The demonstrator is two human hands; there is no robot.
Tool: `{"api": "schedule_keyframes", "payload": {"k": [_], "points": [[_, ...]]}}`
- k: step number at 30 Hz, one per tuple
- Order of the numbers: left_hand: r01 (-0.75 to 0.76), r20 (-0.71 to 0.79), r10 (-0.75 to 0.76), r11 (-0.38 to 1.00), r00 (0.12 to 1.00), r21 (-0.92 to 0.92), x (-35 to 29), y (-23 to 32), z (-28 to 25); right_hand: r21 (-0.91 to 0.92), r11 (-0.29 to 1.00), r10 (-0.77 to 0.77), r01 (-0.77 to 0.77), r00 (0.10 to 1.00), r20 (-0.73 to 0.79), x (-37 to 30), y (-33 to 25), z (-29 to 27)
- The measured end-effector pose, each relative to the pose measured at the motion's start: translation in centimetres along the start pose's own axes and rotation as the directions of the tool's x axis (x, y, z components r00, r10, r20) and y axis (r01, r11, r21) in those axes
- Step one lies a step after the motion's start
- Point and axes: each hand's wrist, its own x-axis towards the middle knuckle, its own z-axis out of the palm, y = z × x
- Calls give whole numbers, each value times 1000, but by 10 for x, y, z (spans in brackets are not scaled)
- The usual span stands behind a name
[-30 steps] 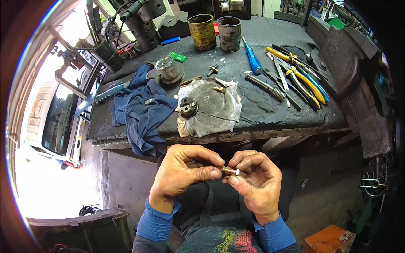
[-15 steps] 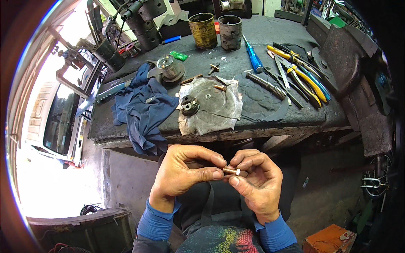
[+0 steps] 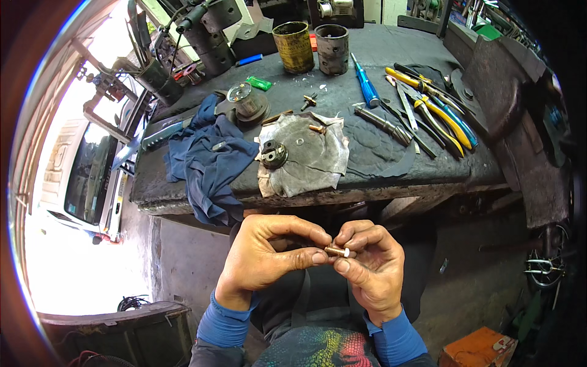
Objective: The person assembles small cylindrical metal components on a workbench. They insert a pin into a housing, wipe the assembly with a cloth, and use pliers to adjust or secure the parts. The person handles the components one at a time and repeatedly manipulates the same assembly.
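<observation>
Before my lap, off the bench's front edge, I pinch a small copper-coloured bolt (image 3: 335, 251) with a bright head between both hands. My left hand (image 3: 260, 257) has thumb and forefinger closed at its threaded end. Around the head end, the thumb and fingers of my right hand (image 3: 376, 263) are closed. Just beyond, on a dirty grey cloth (image 3: 321, 165), lie a black round slotted part (image 3: 273, 155), a small washer (image 3: 299, 141) and another copper-coloured bolt (image 3: 317, 129). A small threaded fitting (image 3: 309, 101) rests behind the cloth.
A crumpled blue cloth (image 3: 211, 156) hangs over the bench edge at left. Yellow-handled pliers (image 3: 446, 119), a blue screwdriver (image 3: 367, 85) and a fluted cutter (image 3: 385, 125) lie at right. Behind stand a yellow can (image 3: 293, 49) and a grey perforated can (image 3: 332, 50).
Both hands stay in nearly the same place, shifted very slightly, with the bolt still between the fingertips. The things on the bench have not moved.
</observation>
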Motion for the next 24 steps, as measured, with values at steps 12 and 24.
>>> {"api": "schedule_keyframes", "payload": {"k": [12,24], "points": [[-19,27,17,996,999,84,-2,3,1,-71,997,-18,20,1000,18,-5,0,-2],[-12,81,9,999,997,48,-4,-1,-1,-58,998,-21,25,997,75,-8,0,-3]]}}
